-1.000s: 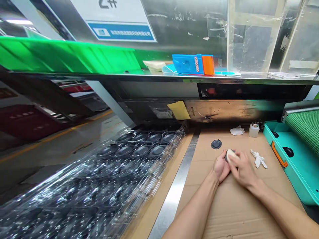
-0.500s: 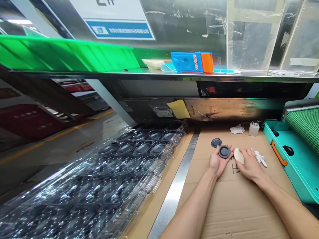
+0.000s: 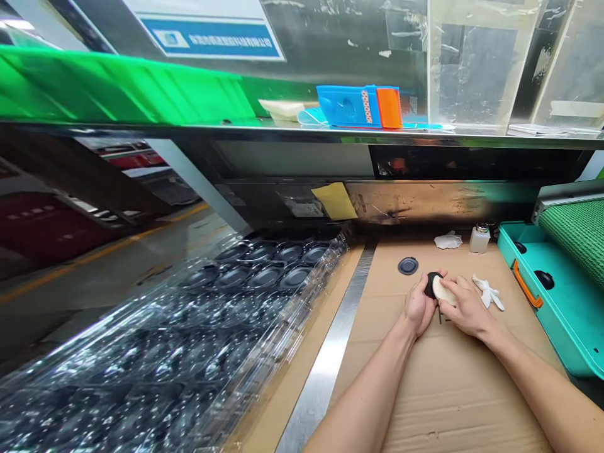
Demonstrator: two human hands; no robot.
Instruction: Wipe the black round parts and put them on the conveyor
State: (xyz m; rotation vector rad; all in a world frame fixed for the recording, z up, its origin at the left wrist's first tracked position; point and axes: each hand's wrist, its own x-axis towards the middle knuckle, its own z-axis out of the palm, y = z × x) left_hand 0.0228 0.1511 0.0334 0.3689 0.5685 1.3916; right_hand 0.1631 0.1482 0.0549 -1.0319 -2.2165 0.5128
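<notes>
Fingers of the bare left hand [image 3: 419,309], right of the frame's centre, grasp a round, black, plastic-looking disc [image 3: 430,284], its left edge beside the thumb and a fingertip showing just past its upper right edge. Fingers of the bare right hand [image 3: 466,308] grip a rounded, cream-coloured soft pad [image 3: 442,291], which overlaps the disc's right part. Just above and left, a second flat, dark, round disc with a small tab [image 3: 408,265] lies on brown cardboard [image 3: 425,390]. Near the right hand lies a crumpled white glove [image 3: 488,293]; at the right edge sits a teal plastic tray [image 3: 573,314]. Clear plastic packaging with black round pieces [image 3: 267,277] fills the lower left.
</notes>
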